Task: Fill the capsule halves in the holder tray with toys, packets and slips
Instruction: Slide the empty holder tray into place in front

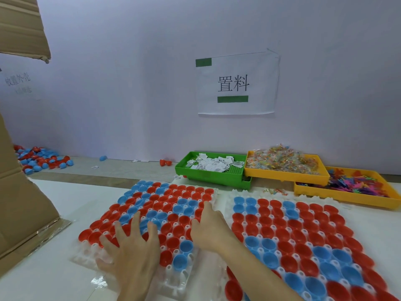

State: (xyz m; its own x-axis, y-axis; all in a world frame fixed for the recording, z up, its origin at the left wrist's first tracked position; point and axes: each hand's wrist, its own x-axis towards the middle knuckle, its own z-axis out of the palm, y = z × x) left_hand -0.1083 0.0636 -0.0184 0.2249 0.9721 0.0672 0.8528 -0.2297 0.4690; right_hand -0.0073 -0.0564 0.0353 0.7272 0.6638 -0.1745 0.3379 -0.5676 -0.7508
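You are pressing both hands flat, fingers spread, grasping nothing: left hand (132, 248) and right hand (211, 227) on the left holder tray (86, 259) near the worktop's front edge. Uneven pressing is risking tipping the loose capsule halves (173, 205) out.

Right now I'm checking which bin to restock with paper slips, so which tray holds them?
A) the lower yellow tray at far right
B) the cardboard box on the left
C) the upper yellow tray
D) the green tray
D: the small white printed slips lie heaped in the green tray, while the two yellow trays hold clear packets and coloured toys.
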